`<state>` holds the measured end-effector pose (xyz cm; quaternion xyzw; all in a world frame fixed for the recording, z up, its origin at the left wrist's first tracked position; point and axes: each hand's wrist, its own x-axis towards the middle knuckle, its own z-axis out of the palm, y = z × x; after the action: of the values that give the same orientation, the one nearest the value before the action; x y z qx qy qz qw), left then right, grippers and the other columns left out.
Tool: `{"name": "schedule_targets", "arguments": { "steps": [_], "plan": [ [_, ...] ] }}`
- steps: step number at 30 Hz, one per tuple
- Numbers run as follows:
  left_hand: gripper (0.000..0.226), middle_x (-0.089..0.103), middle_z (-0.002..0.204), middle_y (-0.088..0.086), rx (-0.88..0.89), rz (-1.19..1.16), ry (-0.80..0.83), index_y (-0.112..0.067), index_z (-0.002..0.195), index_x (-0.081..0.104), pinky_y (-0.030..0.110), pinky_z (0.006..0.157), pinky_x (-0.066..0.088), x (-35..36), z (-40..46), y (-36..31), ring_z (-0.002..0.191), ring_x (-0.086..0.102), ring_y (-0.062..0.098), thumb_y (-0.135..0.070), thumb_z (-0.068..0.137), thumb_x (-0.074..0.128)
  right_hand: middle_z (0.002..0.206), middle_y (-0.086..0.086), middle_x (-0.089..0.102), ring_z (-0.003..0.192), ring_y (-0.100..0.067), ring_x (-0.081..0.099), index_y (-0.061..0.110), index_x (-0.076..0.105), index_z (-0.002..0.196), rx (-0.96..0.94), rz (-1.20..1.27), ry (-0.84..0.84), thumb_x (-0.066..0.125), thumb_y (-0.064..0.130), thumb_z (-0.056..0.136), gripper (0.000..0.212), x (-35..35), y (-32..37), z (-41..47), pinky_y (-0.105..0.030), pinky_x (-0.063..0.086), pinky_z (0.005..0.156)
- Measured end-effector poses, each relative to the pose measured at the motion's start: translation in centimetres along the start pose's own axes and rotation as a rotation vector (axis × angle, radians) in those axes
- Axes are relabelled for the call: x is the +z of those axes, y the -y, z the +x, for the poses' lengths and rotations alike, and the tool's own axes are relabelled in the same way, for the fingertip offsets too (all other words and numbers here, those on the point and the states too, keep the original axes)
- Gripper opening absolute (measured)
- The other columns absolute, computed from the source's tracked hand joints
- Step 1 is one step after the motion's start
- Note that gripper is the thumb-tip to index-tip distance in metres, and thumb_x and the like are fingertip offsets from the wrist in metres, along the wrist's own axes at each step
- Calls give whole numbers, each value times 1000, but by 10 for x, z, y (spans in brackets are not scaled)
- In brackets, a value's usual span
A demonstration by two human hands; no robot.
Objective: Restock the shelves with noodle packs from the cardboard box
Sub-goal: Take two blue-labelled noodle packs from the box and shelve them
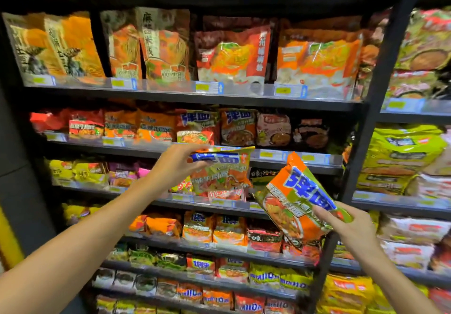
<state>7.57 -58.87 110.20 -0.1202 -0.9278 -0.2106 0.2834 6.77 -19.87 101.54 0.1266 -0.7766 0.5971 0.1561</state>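
Nearest, the right hand (351,226) pinches an orange noodle pack (296,201) by its lower edge. Farther out, the left hand (178,165) grips a second pack (223,172) at the shelf lip (305,159), beside matching stock (197,128). Neither pack is placed yet; the cardboard box is out of view.

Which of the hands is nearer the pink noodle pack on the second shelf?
Left. The left hand is just below-left of the pink noodle pack; the right hand is lower, off right.

Bright, saturated overhead light (wrappers glaring), soft blur, bowed edges.
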Motion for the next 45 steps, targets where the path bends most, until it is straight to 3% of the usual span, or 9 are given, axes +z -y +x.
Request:
{"name": "schedule_targets", "arguments": {
  "steps": [3, 8, 12, 18, 27, 34, 40, 43, 45],
  "plan": [
    [45, 65, 124, -6, 43, -42, -102, -21, 131, 62, 15, 76, 49, 9, 31, 1, 91, 63, 3, -27, 87, 72, 68, 13, 74, 59, 4, 67, 18, 76, 92, -15, 16, -15, 79, 20, 80, 13, -1, -3, 21, -9, 46, 49],
    [47, 67, 127, -1, 89, 48, -220, -23, 133, 61, 39, 91, 54, 36, 90, 10, 115, 62, 20, -24, 88, 73, 76, 12, 76, 70, -3, 72, 31, 73, 90, -35, 65, -11, 77, 27, 81, 11, 3, -10, 53, -19, 52, 57],
    [49, 67, 125, -4, 191, 136, -329, -26, 135, 60, 38, 86, 55, 57, 129, 20, 109, 62, 17, -24, 88, 73, 80, 7, 78, 72, -4, 73, 22, 76, 93, -46, 108, -19, 77, 19, 81, 13, 2, -17, 81, -11, 51, 57],
    [53, 66, 125, 2, 277, 199, -419, -21, 138, 57, 39, 92, 53, 87, 162, 47, 112, 60, 21, -22, 88, 71, 79, 5, 78, 70, -4, 72, 21, 77, 92, -57, 95, -34, 77, 18, 80, 12, 0, -22, 106, -14, 52, 57],
    [42, 70, 113, 8, 271, 228, -273, -11, 126, 65, 44, 80, 55, 126, 203, 65, 99, 65, 31, -18, 85, 74, 81, 4, 78, 75, -8, 74, 18, 76, 94, -41, 115, -48, 76, 14, 81, 14, 13, -23, 117, -13, 53, 58],
    [26, 67, 108, 15, -188, 260, 37, -4, 114, 63, 37, 78, 44, 135, 245, 63, 101, 63, 34, -23, 98, 57, 84, 5, 78, 78, -8, 74, 20, 77, 95, -39, 99, -58, 77, 16, 80, 15, 25, -22, 128, -13, 53, 60],
    [45, 55, 137, 21, -237, 394, 276, -5, 142, 43, 44, 95, 45, 136, 264, 66, 121, 55, 39, -29, 105, 43, 80, 4, 78, 75, -9, 74, 18, 77, 91, -59, 91, -31, 75, 16, 82, 9, 35, -17, 144, -14, 52, 58],
    [69, 20, 163, 5, -104, 491, 214, -25, 157, 18, 50, 118, 27, 146, 272, 81, 148, 22, 36, -33, 99, 55, 79, 2, 78, 74, -9, 74, 16, 77, 89, -63, 81, -6, 75, 16, 84, 6, 39, -11, 156, -13, 51, 58],
    [50, 45, 149, 7, -124, 445, 232, -15, 144, 45, 50, 111, 38, 150, 265, 85, 139, 39, 36, -23, 95, 56, 82, 0, 78, 77, -12, 75, 14, 77, 91, -53, 86, 30, 75, 17, 84, 8, 42, -5, 168, -17, 55, 63]
  ]
}}
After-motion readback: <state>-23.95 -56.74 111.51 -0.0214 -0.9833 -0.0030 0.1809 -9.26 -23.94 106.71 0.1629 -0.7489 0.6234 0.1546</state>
